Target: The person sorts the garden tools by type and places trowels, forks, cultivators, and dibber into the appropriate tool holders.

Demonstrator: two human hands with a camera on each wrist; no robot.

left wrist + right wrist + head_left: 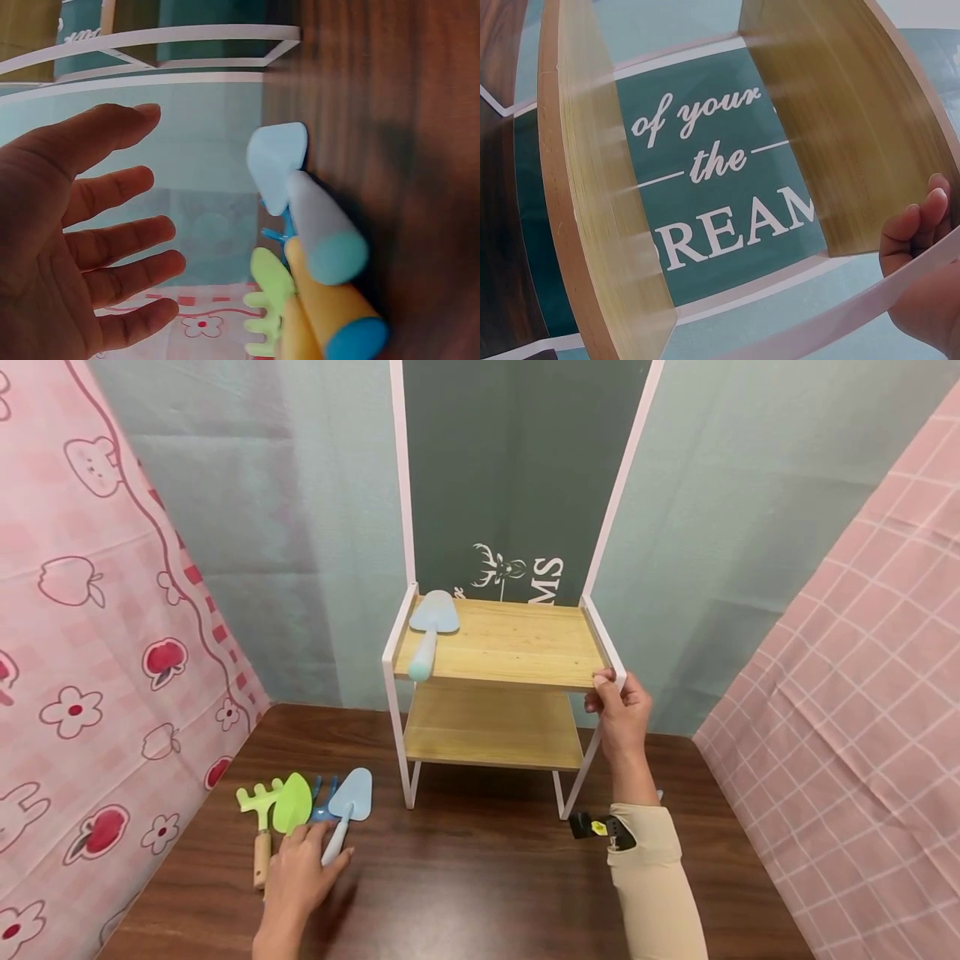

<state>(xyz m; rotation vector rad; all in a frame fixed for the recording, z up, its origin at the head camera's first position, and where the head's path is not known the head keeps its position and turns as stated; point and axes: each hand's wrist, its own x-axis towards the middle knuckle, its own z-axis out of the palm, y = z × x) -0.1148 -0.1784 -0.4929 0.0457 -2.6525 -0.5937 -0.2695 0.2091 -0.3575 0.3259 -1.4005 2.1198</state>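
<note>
My left hand (298, 870) hovers over a row of small garden tools at the left of the table, fingers loosely extended. Nearest to it is a light blue trowel (351, 795) with a grey handle tipped in teal (334, 244); the left wrist view shows a gap between hand and tools. Beside that trowel lie a blue fork (322, 812), a green shovel (292, 803) and a green rake (261, 802) with a wooden handle. My right hand (626, 714) grips the front right corner of a two-tier shelf (517, 643). Another light blue trowel (435, 614) lies on its top board.
The shelf's white metal legs (392, 735) stand on the dark wooden table (465, 877). Behind hangs a green panel (525, 460) with white lettering. Pink patterned cloth (112, 693) borders the left, pink checked cloth (862, 693) the right. A lower board (495, 727) sits beneath the top one.
</note>
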